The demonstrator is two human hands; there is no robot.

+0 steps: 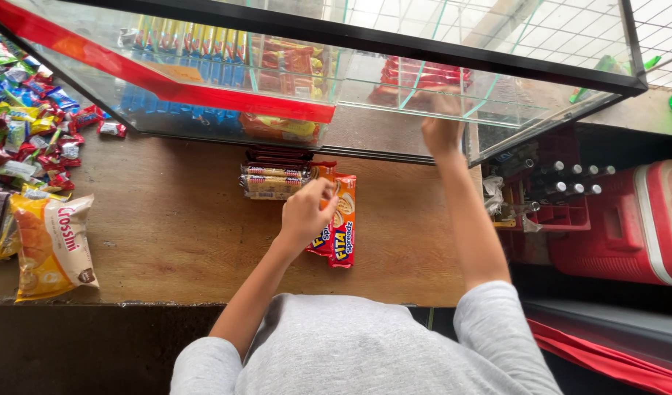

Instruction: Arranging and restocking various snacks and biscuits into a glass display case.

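Hands divided: left hand (pixel 304 212) closes on red-orange biscuit packs (pixel 341 227) at centre of the wooden table (pixel 175 234); right hand (pixel 440 126) reaches into the glass display case (pixel 497 110) upper right, its grip not discernible. Judged step: lifting packs; clean raise required next.

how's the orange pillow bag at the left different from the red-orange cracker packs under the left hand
The orange pillow bag is wide and puffy; the red-orange cracker packs are slim, long sleeves. The bag lies alone near the counter's front left edge, tilted, untouched; the packs lie side by side mid-counter with the left hand on them. The bag is yellow-orange with a white band; the packs are deeper red-orange. Both lie flat on the wooden counter.
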